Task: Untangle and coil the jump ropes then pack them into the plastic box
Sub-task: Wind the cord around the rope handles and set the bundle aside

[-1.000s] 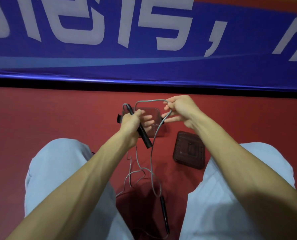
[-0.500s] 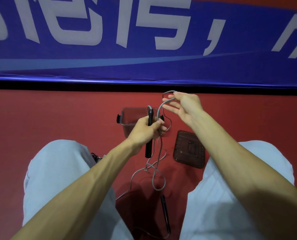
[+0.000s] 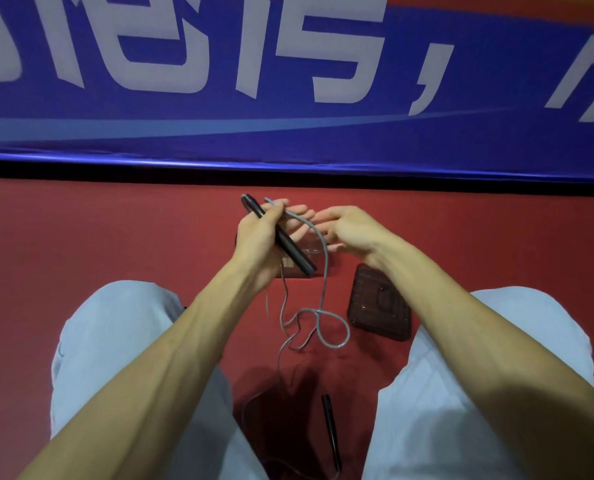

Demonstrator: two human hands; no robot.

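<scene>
The left hand is raised over the red floor, its grip closed round a black jump rope handle that slants from upper left, beyond the fingertips, down to the lower right past the heel of the palm. The grey rope comes out at the handle's top end, bends over the left hand's outstretched fingers and drops between the two hands to the floor, where it lies in a loose, crossed tangle of loops between the person's knees. The right hand hovers just beside the left, its grip wide, fingers loosely straight and pointing toward the left hand; the rope runs close by its fingertips, but whether they touch it cannot be told. The clear plastic box stands on the floor directly behind and below the hands, mostly hidden by them. Its dark ribbed lid lies flat on the floor to the right of the box, apart from it and near the right knee. A second black handle lies on the floor between the legs, close to the bottom edge, with a thin dark cord curving beside it. The legs wear light grey trousers. A blue banner with large white characters runs along the far edge of the floor.
</scene>
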